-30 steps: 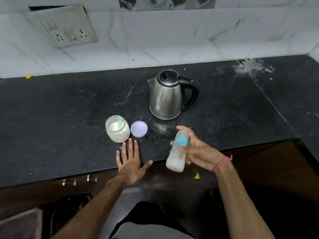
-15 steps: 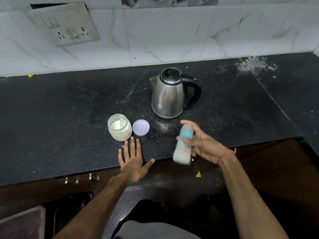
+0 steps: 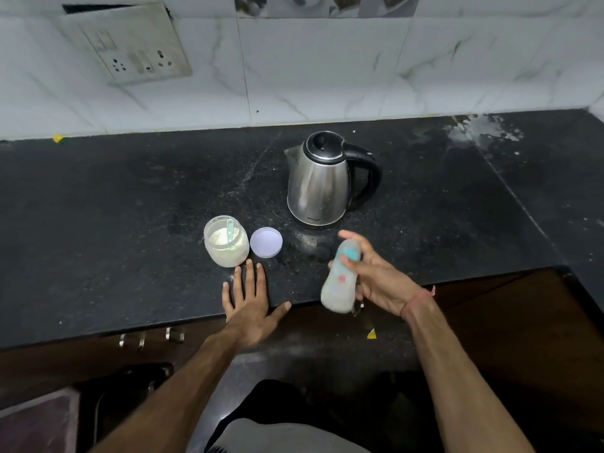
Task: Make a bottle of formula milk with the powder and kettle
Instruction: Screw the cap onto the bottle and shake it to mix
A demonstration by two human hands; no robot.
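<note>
My right hand [image 3: 379, 279] grips a baby bottle [image 3: 340, 282] with a teal collar, tilted and blurred, above the counter's front edge; whitish milk fills its lower part. A steel kettle [image 3: 318, 183] with a black lid and handle stands behind it. To the left sits an open jar of white powder [image 3: 226, 241] with a pale scoop inside, and its round lilac lid [image 3: 266, 241] lies beside it. My left hand [image 3: 250, 302] rests flat on the black counter [image 3: 98, 223], fingers spread, just in front of the jar.
A socket plate [image 3: 130, 44] is set in the white tiled wall at the back left. White spill marks [image 3: 483, 130] stain the counter's far right. Drawer handles [image 3: 150, 338] show under the counter edge at the left.
The bottle in my right hand shifts up and down and changes tilt between frames, blurred each time. My left hand stays flat on the counter.
</note>
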